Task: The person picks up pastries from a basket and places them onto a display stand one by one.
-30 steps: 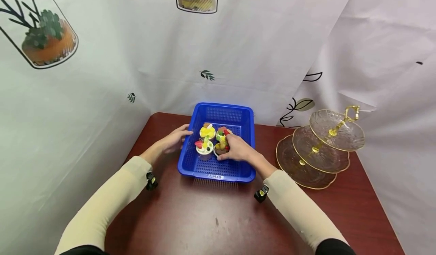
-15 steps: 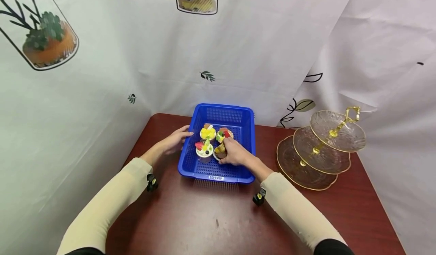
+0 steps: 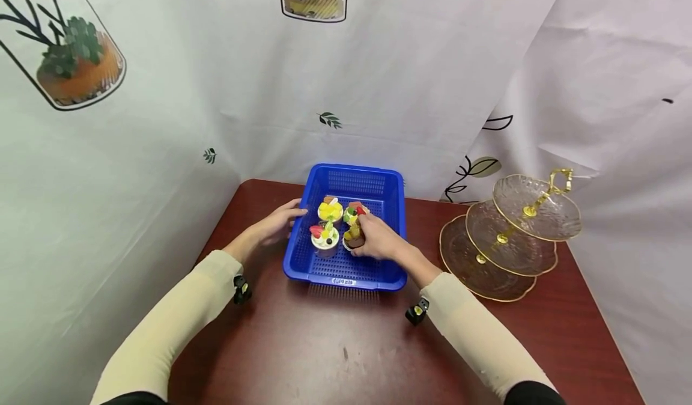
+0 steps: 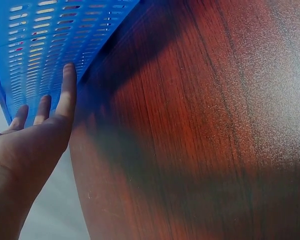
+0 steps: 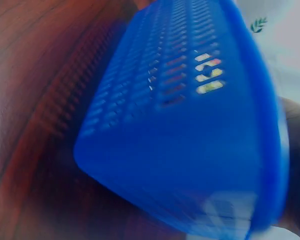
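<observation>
A blue plastic basket (image 3: 345,284) stands on the table with several fruit-topped dessert cups inside. My right hand (image 3: 378,238) reaches over its right side and grips a brown dessert cup (image 3: 354,241) with yellow topping, partly covered by the fingers. Close by are a cup with strawberry and cream (image 3: 325,239), a cup with yellow fruit (image 3: 330,210) and a cup with green and red fruit (image 3: 352,213). My left hand (image 3: 276,223) rests at the basket's left side. In the left wrist view, its extended fingers (image 4: 67,95) lie against the slotted outer wall.
A three-tier glass cake stand (image 3: 500,255) with gold rims and a gold handle stands at the right. The brown wooden table (image 3: 303,345) meets a white patterned cloth (image 3: 259,104) at the back and sides. The right wrist view is blurred.
Inside the basket, my right hand and the brown dessert cup have shifted slightly to the right over the last half second. My left hand stays by the basket's side.
</observation>
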{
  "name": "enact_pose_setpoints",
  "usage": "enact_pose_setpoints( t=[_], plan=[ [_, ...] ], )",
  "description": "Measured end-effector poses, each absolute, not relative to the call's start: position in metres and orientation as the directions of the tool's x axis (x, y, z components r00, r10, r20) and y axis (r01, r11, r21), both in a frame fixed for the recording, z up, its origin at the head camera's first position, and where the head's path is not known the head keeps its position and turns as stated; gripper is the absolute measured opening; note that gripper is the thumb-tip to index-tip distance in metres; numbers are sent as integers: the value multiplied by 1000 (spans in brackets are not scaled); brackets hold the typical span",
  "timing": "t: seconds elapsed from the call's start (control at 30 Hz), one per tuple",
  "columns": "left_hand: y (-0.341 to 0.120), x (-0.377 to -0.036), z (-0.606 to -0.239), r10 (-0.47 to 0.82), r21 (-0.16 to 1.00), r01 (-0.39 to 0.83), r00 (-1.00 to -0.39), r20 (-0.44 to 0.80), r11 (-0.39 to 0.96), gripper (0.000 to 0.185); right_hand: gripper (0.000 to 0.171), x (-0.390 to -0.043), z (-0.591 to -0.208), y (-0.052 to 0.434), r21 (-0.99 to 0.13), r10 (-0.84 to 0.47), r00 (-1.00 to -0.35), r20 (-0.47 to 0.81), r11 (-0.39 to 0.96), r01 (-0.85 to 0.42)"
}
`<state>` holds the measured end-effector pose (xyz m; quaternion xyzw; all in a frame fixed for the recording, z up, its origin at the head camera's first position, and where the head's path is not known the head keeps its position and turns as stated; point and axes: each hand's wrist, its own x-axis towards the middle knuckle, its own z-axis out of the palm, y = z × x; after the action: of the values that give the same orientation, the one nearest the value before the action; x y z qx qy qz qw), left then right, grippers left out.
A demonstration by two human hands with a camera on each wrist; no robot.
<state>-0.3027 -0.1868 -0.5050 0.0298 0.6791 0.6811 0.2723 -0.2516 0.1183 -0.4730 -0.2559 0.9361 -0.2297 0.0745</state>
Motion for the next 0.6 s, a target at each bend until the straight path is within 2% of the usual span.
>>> enact_pose_setpoints(
  t=[0.33,0.6],
  plan=[
    [-186,-303,-501,410,931,-357,-839,-358,81,61,70,-246,-438,155,-486,-514,-852,94,724,-490],
    [-188,-303,-502,421,934,-347,-837,-350,87,60,67,-233,-400,193,-498,-484,-846,224,689,-526]
  ],
)
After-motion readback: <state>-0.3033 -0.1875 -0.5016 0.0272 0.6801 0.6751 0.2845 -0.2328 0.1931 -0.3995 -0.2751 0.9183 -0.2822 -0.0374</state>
